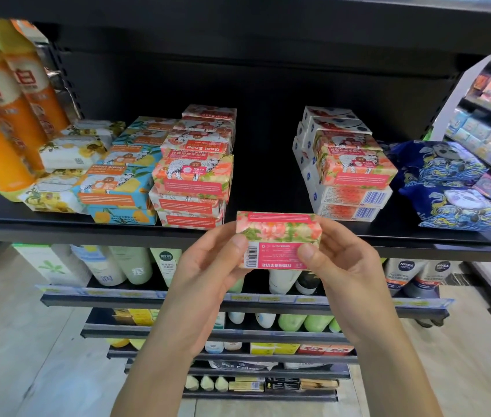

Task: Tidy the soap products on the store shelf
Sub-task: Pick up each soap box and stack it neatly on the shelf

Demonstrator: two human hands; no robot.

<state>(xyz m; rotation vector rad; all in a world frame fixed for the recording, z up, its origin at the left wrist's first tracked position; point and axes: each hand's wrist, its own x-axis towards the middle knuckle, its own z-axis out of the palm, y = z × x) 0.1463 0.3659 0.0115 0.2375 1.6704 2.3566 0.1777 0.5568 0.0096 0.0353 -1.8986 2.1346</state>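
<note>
Both hands hold a rose-print soap box (278, 236) in front of the front edge of a black shelf (87, 233). Its barcoded pink face is turned to the camera, with the print upside down. The left hand (208, 267) grasps the box's left end, thumb pressed beside the barcode and fingers curled behind. The right hand (342, 266) grasps the right end the same way, thumb on the lower right corner of the pink label. The box sits level between the two thumbs, with one end in each hand.

Just up and left of the grip stands a stack of rose Goat Soap boxes (191, 179), close to the held box but apart from it, with more rose boxes piled behind. Farther left of the grip lie blue-and-yellow Goat Soap boxes (117, 188), then white soap packs with yellow flowers (57, 194), and beyond those tall orange bottles (0, 121). Directly above the grip, a stretch of shelf board shows between the stacks. Up and right of the grip, a single rose box (355, 167) rests on a stack of white barcoded soap boxes (354, 203). Dark blue patterned packs (448, 188) lie farther right. Below the hands, lower shelves carry tubes and bottles, among them Nivea Men tubes (406, 273).
</note>
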